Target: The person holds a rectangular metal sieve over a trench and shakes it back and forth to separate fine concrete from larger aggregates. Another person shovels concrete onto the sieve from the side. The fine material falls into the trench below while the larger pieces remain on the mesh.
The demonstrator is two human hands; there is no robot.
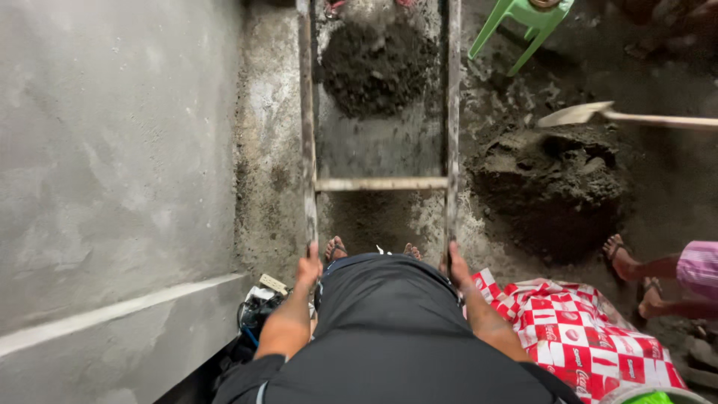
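- Head view, looking straight down: your left hand (308,267) is closed around the left rail of a wooden ladder (380,183), just below centre frame.
- Your right hand (455,267) is wrapped on the right rail at the same height. Both grips are tight on the wood, with nothing else in either hand.
- Ladder runs from your hands toward 12 o'clock; one rung crosses at mid-frame. Your sandalled feet show between the rails, just above your dark shorts.
- Ground is rough, wet, grey concrete, gritty with sand.
- Dark mortar heap (376,67) lies at 12 o'clock, between the rails.
- Second, larger wet pile (550,183) at 2 o'clock, with a shovel blade (574,114) over its top edge.
- Smooth plastered wall (112,172) fills the 9 o'clock side.
- Green plastic stool (523,26) at 1 o'clock.
- Red-and-white checked cloth (580,333) at 4 o'clock, touching your right forearm.
- Another person's bare feet in sandals (624,262) at 3 o'clock, beside the pile.
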